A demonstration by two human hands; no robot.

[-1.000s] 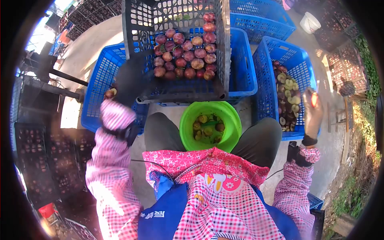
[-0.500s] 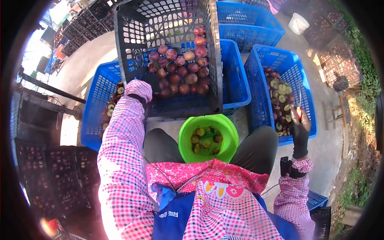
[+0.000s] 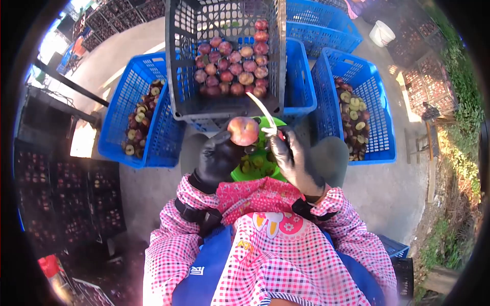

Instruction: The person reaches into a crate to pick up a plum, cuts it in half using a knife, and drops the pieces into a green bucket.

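A reddish plum (image 3: 243,131) is held in my left hand (image 3: 217,157), which wears a black glove. My right hand (image 3: 296,160), also gloved, is closed on a knife (image 3: 262,108) with a curved pale blade pointing up and left. The blade stands just right of the plum and the two appear apart. Below both hands, a green bucket (image 3: 253,173) holding cut fruit pieces is partly hidden. Whole plums (image 3: 235,70) lie in the tilted black crate (image 3: 176,76) in front.
Blue crates with halved fruit stand at left (image 3: 118,117) and right (image 3: 380,112). More blue crates (image 3: 326,30) are behind the black one. A white bucket (image 3: 381,33) is at the back right. Stacked dark crates (image 3: 66,194) fill the left side.
My left hand has come back from the black crate with a plum in it. My right hand has moved in from the right blue crate, bringing the knife beside the plum.
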